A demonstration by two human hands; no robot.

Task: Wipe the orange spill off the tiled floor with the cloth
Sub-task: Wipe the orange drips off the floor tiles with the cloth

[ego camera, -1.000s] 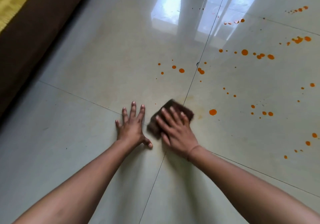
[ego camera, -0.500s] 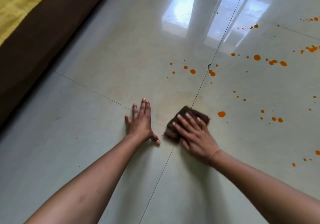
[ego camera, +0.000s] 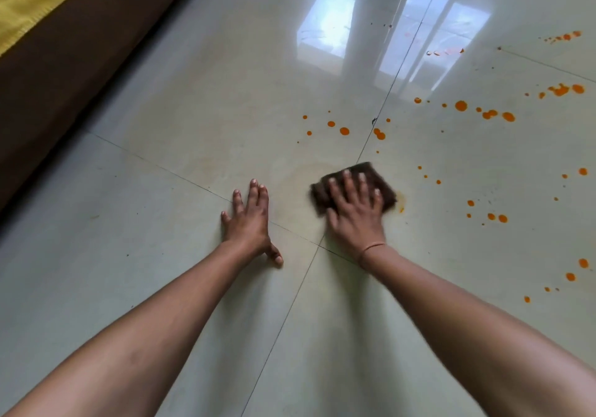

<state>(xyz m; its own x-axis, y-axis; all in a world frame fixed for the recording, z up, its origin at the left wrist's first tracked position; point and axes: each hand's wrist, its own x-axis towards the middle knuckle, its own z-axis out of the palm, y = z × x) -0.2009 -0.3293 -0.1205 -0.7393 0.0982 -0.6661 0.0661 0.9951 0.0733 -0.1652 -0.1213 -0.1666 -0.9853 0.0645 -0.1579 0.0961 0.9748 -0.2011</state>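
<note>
Mid-wipe at the tile joint [ego camera: 363, 149]: pressing cloth [ego camera: 319, 195] to floor [ego camera: 161, 255] with flat, straight-fingered right hand [ego camera: 354, 219]; bracing with flat, empty left hand [ego camera: 251, 219]. Next: sweep right through drops [ego camera: 502, 218].

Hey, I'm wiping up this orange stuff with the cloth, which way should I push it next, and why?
Probably slide the cloth a little to the right. Your right hand presses it flat, and a faint orange smear sits just past its right edge, with a pair of drops further that way.
</note>
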